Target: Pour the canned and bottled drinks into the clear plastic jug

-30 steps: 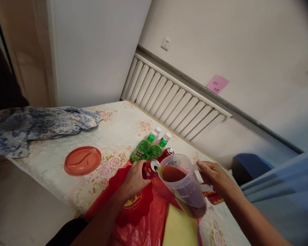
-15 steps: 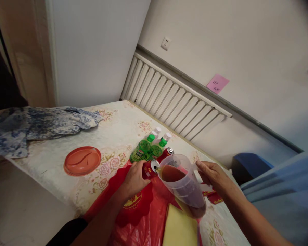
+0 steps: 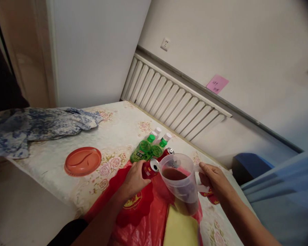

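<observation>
Red can (image 3: 151,168), clamped in left hand (image 3: 135,179), now tipped back from clear jug (image 3: 181,182); jug levelled above red bag (image 3: 143,218), right hand (image 3: 214,179) wrapped round handle. Pouring seemingly over.

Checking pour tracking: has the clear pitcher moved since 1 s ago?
Yes. The pitcher has swung more upright: its base, earlier out over the yellow pad, now sits nearer the red can. The right hand grips its handle.

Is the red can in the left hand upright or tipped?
Tipped. The red can lies nearly sideways in the left hand, its opened top facing the clear pitcher rim.
</observation>
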`<state>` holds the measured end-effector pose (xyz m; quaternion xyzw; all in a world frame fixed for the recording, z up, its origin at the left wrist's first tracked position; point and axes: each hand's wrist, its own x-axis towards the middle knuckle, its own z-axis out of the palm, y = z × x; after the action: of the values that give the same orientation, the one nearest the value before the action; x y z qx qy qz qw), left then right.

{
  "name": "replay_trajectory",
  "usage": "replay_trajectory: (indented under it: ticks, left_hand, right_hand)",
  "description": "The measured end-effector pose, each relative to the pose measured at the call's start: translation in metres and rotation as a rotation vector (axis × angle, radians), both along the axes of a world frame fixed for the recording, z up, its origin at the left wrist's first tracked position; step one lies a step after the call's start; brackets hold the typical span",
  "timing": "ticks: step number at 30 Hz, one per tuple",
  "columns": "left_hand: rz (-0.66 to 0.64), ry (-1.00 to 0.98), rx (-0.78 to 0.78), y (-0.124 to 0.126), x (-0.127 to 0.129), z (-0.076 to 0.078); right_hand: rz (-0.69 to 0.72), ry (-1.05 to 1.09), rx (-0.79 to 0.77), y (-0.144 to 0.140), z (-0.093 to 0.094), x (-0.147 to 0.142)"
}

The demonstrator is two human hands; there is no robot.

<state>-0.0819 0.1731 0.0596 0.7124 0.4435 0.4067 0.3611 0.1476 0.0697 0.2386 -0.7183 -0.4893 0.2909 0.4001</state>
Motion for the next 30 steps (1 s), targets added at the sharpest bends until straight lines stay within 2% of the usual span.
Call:
replay_trajectory:
  ticks: [7, 14, 18, 22, 30]
  left_hand:
    - [0.011, 0.008, -0.064, 0.000, 0.000, 0.003]
    - [0.011, 0.007, -0.066, 0.000, -0.001, 0.006]
    - [0.003, 0.000, -0.078, -0.001, -0.002, 0.008]
    - [-0.006, 0.001, -0.099, -0.002, -0.003, 0.012]
    - [-0.043, -0.059, -0.125, -0.006, -0.003, 0.016]
  right_hand:
    - [-0.126, 0.380, 0.233, 0.005, -0.035, 0.015]
    - [-0.230, 0.635, 0.456, 0.012, -0.068, 0.015]
    - [-0.243, 0.683, 0.534, 0.012, -0.088, 0.016]
    - [-0.291, 0.725, 0.545, 0.008, -0.104, 0.021]
    - [-0.332, 0.661, 0.556, -0.009, -0.115, 0.024]
